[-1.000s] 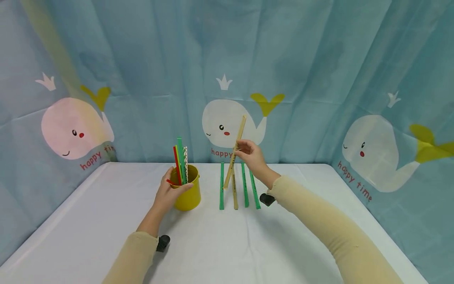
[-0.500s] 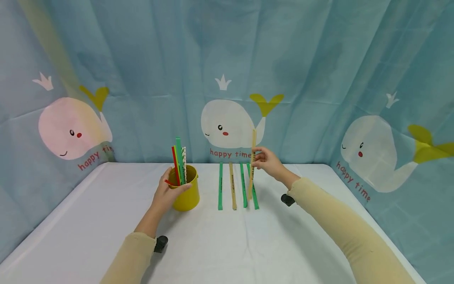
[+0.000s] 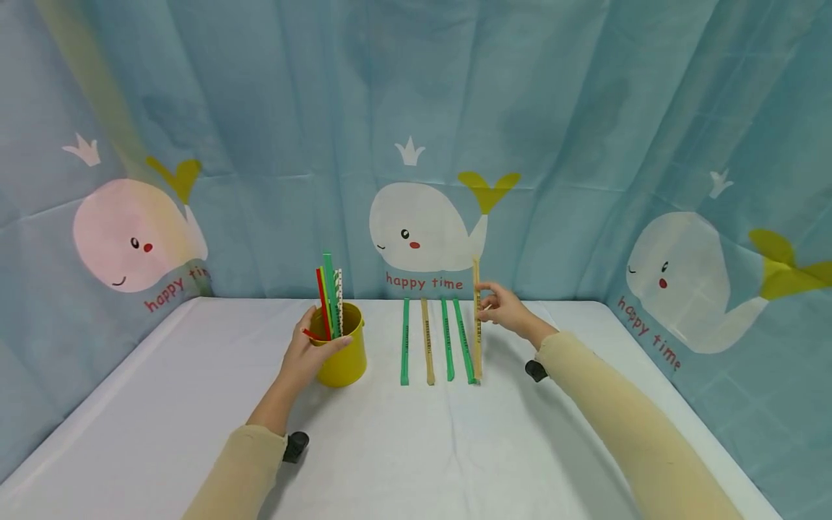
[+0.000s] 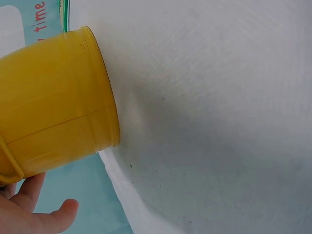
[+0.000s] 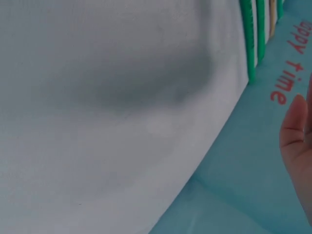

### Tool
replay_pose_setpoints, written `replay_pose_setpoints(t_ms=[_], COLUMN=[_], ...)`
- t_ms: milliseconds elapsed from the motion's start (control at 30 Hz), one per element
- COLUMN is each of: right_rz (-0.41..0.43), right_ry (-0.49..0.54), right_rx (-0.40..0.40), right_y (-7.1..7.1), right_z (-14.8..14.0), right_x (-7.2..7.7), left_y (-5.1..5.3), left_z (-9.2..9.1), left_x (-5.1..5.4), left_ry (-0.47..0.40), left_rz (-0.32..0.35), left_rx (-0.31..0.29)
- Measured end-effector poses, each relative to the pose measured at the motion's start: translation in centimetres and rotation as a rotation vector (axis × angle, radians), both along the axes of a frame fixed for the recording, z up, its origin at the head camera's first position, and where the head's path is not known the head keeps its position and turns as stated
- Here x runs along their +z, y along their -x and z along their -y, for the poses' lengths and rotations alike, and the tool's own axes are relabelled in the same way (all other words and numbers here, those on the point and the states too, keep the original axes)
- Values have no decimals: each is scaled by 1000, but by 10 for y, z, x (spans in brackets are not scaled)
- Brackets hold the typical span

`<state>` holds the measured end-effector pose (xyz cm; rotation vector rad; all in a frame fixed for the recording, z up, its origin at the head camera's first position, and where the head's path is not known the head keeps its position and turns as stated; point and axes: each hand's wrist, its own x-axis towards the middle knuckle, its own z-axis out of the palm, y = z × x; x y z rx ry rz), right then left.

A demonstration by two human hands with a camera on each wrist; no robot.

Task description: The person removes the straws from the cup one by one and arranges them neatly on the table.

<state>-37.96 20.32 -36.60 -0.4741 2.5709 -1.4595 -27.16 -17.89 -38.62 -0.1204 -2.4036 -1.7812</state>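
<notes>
In the head view, a yellow bucket (image 3: pixel 344 365) stands left of the table's middle, and my left hand (image 3: pixel 305 359) holds it by the rim. In the left wrist view its fingers (image 4: pixel 33 190) are against the bucket's side. Green, red, yellow-green and white patterned sticks (image 3: pixel 331 296) rise from the bucket. My right hand (image 3: pixel 509 312) pinches a long thin tan stick (image 3: pixel 477 343) with dark print, held upright, its lower end near the table. Left of it lie a green stick (image 3: pixel 405 347), a tan stick (image 3: pixel 427 347) and two more green sticks (image 3: pixel 448 347), spaced apart.
A white cloth covers the table (image 3: pixel 403 448). Behind and beside it hangs a blue curtain (image 3: pixel 572 144) with printed whales. Dark wrist devices (image 3: pixel 295 448) show under both sleeves. In the right wrist view, green sticks (image 5: pixel 248 39) lie near the table's far edge.
My right hand has moved right and down with the tan stick, which has gone from tilted to upright, now right of the row. My left hand stays at the bucket.
</notes>
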Motion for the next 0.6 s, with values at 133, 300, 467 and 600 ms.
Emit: replay_pose_setpoints(t_ms=[133, 300, 467, 600], right_rz=[45, 139, 221, 243], right_ry=[-28, -97, -143, -181], right_rx=[20, 45, 47, 36], right_y=[6, 13, 20, 24], right_z=[-5, -9, -9, -6], right_x=[-7, -17, -26, -32], left_y=[-1, -2, -2, -3], left_z=[0, 1, 0, -1], left_x=[0, 0, 0, 0], left_ry=[-1, -2, 4, 14], left_rz=[-8, -5, 4, 17], left_rx=[2, 9, 22, 29])
